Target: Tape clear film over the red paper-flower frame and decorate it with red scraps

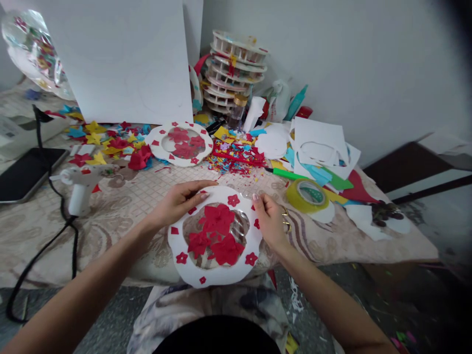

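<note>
I am receiving one view, from the camera which is being worn on the head. It is looking forward and down, from above the lap (254,301), at near range to the left hand (186,197) and the right hand (272,219). The desk (342,246) is crossing the middle of my view, the wall (339,64) is standing behind, and at the bottom the floor (110,324) is showing.

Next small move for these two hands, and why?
I'd probably ease the white scalloped frame forward, fully over the patterned tablecloth. The left hand holds its far-left rim and the right hand its right rim, while the near rim appears to reach past the cloth's front edge, above the lap.
</note>
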A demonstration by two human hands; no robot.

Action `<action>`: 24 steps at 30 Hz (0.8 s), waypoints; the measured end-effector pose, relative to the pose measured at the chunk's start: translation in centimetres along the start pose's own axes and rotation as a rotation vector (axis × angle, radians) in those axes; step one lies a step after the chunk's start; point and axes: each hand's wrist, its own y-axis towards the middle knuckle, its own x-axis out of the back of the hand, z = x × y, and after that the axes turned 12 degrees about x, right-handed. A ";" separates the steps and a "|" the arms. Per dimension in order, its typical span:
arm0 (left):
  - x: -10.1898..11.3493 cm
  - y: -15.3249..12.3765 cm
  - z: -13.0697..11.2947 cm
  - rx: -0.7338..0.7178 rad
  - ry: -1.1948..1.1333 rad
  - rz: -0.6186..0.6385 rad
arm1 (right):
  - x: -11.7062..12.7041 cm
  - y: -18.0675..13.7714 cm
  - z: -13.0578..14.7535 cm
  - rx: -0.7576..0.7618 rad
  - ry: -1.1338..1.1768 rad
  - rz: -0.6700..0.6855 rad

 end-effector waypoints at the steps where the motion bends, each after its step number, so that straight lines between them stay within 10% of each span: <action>1: -0.1 -0.1 0.0 0.004 -0.002 0.000 | 0.0 0.1 -0.1 0.014 -0.021 0.011; 11: 0.5 -0.6 -0.4 0.011 0.140 0.025 | 1.6 0.3 0.5 0.108 -0.131 0.096; 24: 0.0 1.2 -5.0 -0.326 0.572 0.162 | 1.8 0.0 1.2 0.175 -0.198 0.094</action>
